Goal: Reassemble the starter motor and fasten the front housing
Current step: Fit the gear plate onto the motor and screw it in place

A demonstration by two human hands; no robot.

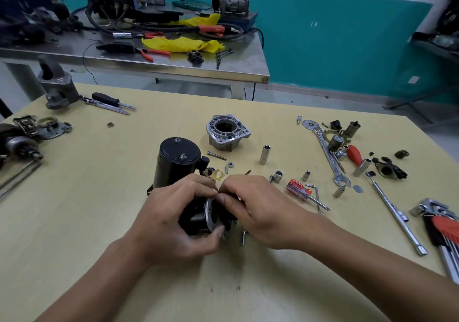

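Note:
The black starter motor body (176, 162) stands on the yellow table, its lower end with a silver ring (208, 213) turned toward me. My left hand (173, 220) grips that lower end, thumb under the ring. My right hand (260, 210) pinches a small dark part against the same end; the part itself is mostly hidden by my fingers. The silver front housing (227, 133) sits apart, behind the motor. A long bolt (216, 155), a nut (230, 164) and a brass plate (217, 174) lie just beyond my hands.
Sockets (264, 154), a red-handled screwdriver (301, 191), a combination wrench (327, 155), a socket extension bar (395, 212) and hex keys (444, 232) lie to the right. Another dismantled motor (19, 143) is at the left edge. A steel bench (149, 65) with cluttered tools stands behind.

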